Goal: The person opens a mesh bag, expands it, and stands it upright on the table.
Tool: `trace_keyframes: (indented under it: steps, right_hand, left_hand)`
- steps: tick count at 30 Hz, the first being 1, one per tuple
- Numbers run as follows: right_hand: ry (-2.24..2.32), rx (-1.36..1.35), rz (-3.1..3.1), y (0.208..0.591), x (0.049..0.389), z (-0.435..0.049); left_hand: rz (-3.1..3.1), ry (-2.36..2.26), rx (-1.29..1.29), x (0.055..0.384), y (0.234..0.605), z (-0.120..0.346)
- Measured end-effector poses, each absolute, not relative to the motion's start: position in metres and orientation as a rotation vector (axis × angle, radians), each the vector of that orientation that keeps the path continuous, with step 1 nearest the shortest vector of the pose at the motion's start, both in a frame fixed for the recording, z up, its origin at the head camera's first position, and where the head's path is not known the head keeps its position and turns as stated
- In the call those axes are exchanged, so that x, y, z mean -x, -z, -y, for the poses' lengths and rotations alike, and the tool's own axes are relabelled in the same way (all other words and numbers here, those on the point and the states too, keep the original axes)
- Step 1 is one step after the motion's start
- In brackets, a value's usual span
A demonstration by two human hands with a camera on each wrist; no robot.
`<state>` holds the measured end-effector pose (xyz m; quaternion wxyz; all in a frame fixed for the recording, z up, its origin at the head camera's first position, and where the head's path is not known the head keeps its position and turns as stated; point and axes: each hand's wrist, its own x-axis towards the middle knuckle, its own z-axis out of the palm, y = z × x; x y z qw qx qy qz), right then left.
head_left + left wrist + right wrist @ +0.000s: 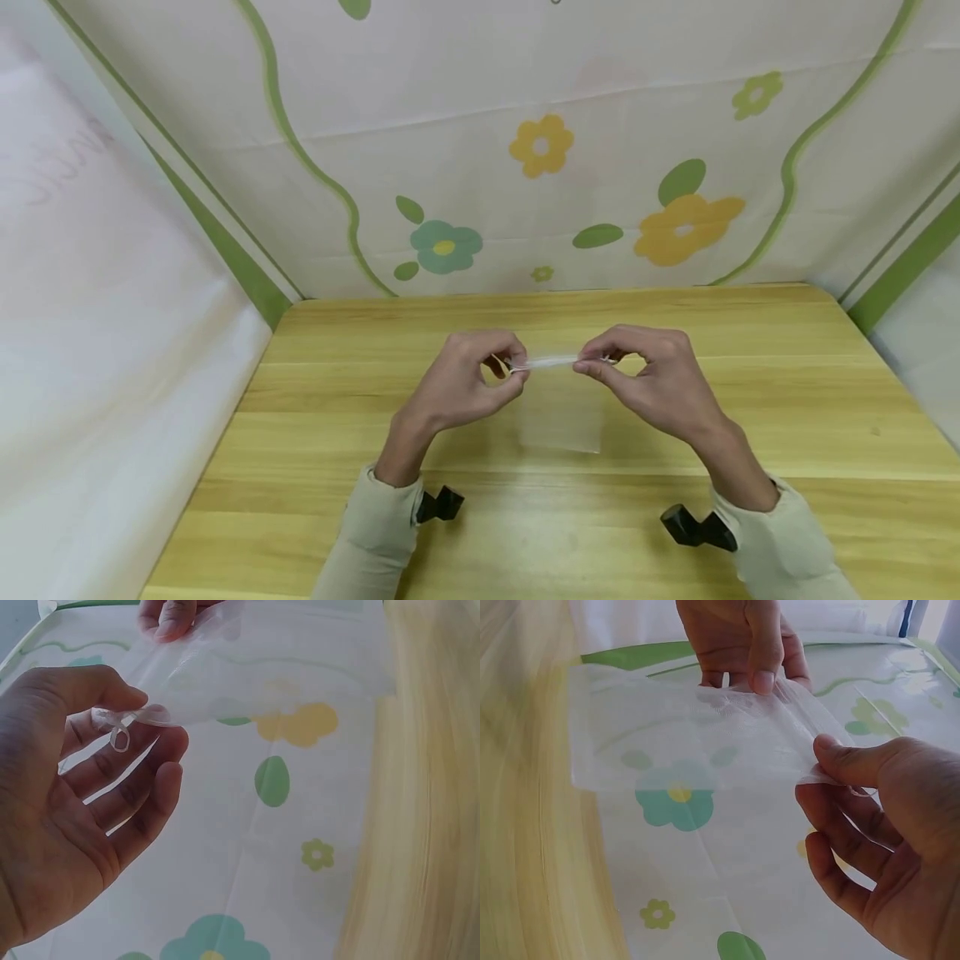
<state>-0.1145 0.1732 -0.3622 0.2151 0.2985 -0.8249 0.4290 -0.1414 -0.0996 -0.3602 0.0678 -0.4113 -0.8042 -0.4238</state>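
Observation:
A thin, see-through white drawstring pouch (561,421) hangs between my two hands above the table. My left hand (468,379) pinches one top corner between thumb and forefinger, its other fingers loosely bent. On the other side, my right hand (656,383) pinches the opposite top corner the same way. The top edge is stretched straight between them. In the left wrist view a small cord loop (120,739) sticks out beside the left fingertips. The pouch body (667,727) looks flat, and the flowered cloth shows through it in the right wrist view.
Beneath the hands lies a wood-grain table (787,400). A white cloth with printed flowers (465,100) stands behind its far edge, and white sheets (112,292) enclose the sides. Black wrist mounts (697,529) stick out at both sleeves.

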Motion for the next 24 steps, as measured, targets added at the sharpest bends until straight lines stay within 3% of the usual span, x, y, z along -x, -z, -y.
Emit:
trace_keyframes:
  steps: [24]
  right_hand:
    - [-1.437, -0.683, 2.321, 0.3612, 0.1108, -0.1698]
  left_hand:
    - [2.361, 1.469, 1.053, 0.1398, 0.3582, 0.0956]
